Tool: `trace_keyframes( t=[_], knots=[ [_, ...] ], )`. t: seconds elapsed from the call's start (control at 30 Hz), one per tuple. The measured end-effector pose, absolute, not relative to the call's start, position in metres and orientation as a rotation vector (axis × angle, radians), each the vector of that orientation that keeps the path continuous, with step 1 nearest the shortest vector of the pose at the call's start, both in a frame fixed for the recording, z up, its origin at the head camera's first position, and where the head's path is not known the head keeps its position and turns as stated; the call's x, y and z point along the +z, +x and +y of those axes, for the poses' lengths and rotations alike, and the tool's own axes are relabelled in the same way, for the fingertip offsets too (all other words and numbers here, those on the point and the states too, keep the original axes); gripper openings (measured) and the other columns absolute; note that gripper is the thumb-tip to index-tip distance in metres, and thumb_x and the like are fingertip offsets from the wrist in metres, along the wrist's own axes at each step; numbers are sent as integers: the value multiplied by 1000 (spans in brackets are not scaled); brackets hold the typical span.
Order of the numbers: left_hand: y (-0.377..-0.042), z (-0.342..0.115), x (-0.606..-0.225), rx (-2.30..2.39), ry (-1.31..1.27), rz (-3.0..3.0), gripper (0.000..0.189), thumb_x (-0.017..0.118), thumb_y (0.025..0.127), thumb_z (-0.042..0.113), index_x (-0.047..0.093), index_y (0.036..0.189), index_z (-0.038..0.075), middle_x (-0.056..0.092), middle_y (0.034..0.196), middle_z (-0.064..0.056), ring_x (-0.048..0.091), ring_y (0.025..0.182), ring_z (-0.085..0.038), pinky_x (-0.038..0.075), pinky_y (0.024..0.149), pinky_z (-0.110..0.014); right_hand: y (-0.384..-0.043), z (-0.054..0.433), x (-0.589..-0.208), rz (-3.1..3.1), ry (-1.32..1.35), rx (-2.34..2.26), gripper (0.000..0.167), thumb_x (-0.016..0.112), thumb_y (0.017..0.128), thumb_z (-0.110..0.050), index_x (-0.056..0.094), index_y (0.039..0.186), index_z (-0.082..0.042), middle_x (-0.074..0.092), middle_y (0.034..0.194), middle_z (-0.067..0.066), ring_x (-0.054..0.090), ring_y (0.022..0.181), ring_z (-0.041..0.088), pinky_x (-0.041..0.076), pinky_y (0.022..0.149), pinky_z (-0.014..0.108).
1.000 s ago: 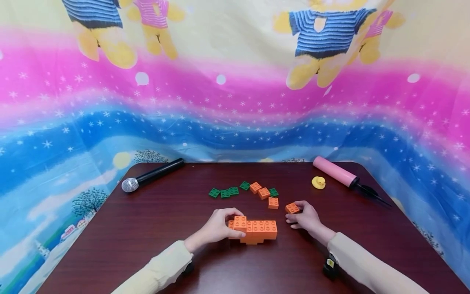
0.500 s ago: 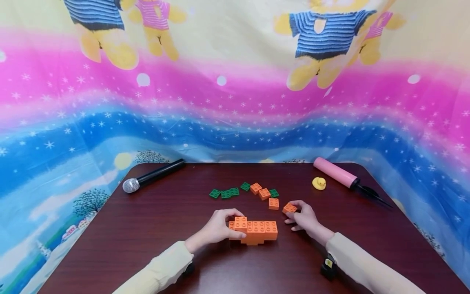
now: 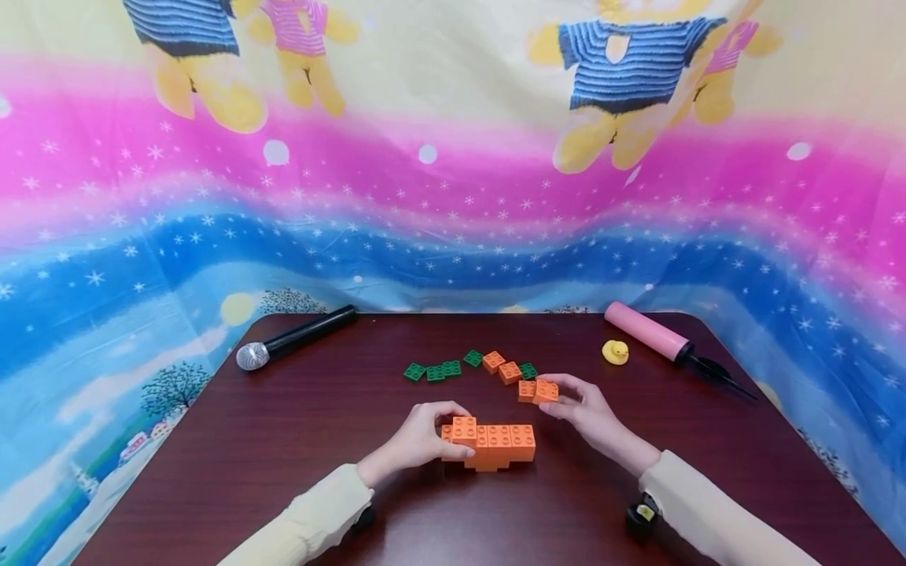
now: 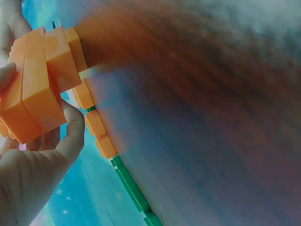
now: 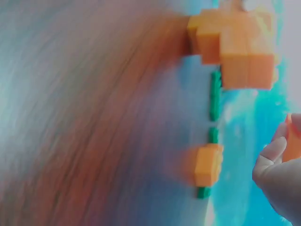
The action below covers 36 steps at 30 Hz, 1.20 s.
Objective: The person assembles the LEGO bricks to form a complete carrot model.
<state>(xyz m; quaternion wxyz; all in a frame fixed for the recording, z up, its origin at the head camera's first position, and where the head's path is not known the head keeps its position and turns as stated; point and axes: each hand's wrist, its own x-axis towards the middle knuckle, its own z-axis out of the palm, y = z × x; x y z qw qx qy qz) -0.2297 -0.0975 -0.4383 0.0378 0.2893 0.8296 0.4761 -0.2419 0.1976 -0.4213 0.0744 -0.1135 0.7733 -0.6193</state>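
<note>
My left hand [image 3: 414,439] grips the left end of a built block of orange toy bricks [image 3: 499,450], which narrows toward its bottom and carries a single brick [image 3: 463,428] on top at the left. In the left wrist view, thumb and fingers [image 4: 70,134] wrap round the block [image 4: 35,94]. Farther right, my right hand [image 3: 591,410] pinches a square orange brick [image 3: 546,391] between thumb and fingers. That brick overlaps another orange brick [image 3: 526,391] in the head view. The right wrist view shows the held brick [image 5: 292,147] raised off the table, partly cut by the frame edge.
Two more orange bricks [image 3: 510,373] and several green bricks [image 3: 435,373] lie in a loose row behind the block. A microphone [image 3: 296,339] lies at the back left. A yellow rubber duck [image 3: 615,353] and a pink hand pump [image 3: 649,332] are at the back right.
My right hand has moved left with the orange brick, from beside the loose brick to overlapping it in the head view. The left hand and the built block have stayed in place.
</note>
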Motion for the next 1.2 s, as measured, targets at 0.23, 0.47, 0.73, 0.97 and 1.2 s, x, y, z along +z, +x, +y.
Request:
trace_keyframes(
  t=[0.23,0.47,0.73,0.97,1.2],
  knots=[
    [-230,-97,-439,1444,868,2564,40,83,73,24,67,108,11,68,105,-4,58,86,-10,50,74,-22,-228,183,-417,2304,-572,-1799,55,71,85,-15,51,133,3,51,132,26,63,98,10,53,82,24],
    [-230,-97,-438,1434,856,2572,39,82,74,25,68,108,12,68,105,-2,58,88,-10,50,76,-22,-224,173,-423,2502,-765,-1609,43,75,82,-17,63,123,-8,61,112,14,52,83,14,45,65,23],
    [-230,-97,-438,1455,863,2549,40,82,74,24,67,109,11,68,105,-2,59,86,-8,52,76,-21,-225,169,-429,2477,-818,-1559,42,73,84,-19,64,123,-9,63,115,14,48,72,12,41,60,23],
    [-230,-97,-438,1470,840,2528,39,82,74,21,67,109,11,68,103,-1,59,86,-10,51,76,-21,-223,166,-430,2431,-839,-1567,41,73,84,-18,63,123,-8,63,114,13,51,80,15,45,65,24],
    [-231,-97,-439,1466,847,2537,39,82,74,20,67,108,9,68,103,-5,60,87,-12,51,75,-21,-225,164,-433,2420,-808,-1587,40,73,84,-17,63,122,-6,63,116,15,56,91,15,49,74,25]
  ],
)
